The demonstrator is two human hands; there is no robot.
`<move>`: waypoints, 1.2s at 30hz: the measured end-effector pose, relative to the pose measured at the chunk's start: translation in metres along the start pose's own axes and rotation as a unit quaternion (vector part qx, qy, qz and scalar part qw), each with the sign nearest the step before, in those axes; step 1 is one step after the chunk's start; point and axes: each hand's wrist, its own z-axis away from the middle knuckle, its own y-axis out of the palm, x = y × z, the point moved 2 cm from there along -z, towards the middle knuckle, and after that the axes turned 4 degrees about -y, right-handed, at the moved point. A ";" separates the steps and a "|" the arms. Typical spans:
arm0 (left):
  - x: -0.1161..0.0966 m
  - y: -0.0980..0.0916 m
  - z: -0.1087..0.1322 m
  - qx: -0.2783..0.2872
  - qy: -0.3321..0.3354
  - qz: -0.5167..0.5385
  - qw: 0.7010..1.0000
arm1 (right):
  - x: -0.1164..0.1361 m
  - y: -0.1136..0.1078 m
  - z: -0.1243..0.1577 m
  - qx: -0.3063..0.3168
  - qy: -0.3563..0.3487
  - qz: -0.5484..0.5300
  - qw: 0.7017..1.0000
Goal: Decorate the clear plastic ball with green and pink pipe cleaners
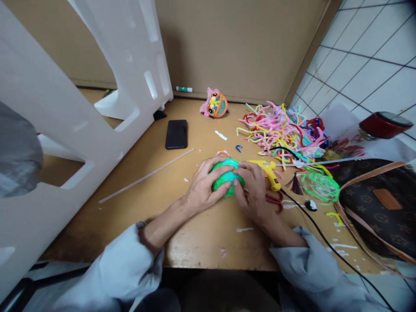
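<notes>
A round green craft piece (224,173), seemingly wound from fuzzy stems, rests on the table between my hands. My left hand (206,182) is wrapped over its left side, thumb along the near edge. On its right side, my right hand (251,184) pinches at the surface with curled fingers, and what lies under the fingertips is hidden. A yellow hot glue gun (269,171) lies just beyond my right hand. Red-handled scissors (275,200) sit partly behind that wrist. A small blue bent stem (238,148) lies past the green piece.
Colourful pipe cleaners (286,132) are heaped at the back right. A brown handbag (380,203) and black cord (312,221) occupy the right. A black phone (176,134), glue stick (146,175) and finished face ornament (216,104) lie left and behind. A white plastic panel (130,130) stands left.
</notes>
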 end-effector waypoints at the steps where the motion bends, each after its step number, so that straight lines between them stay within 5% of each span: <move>1: 0.000 0.000 0.000 0.000 0.000 -0.001 1.000 | 0.000 0.000 -0.001 0.004 0.006 -0.004 1.000; 16: -0.008 -0.001 -0.002 0.027 0.015 -0.020 0.999 | -0.001 0.002 -0.002 0.007 -0.047 0.098 0.994; 30: -0.003 0.001 -0.003 0.035 0.008 -0.034 0.999 | 0.003 -0.006 0.004 -0.039 -0.050 0.062 0.996; 36: -0.003 0.000 -0.004 0.040 0.003 -0.024 0.999 | 0.004 -0.003 0.001 0.000 -0.064 0.097 0.993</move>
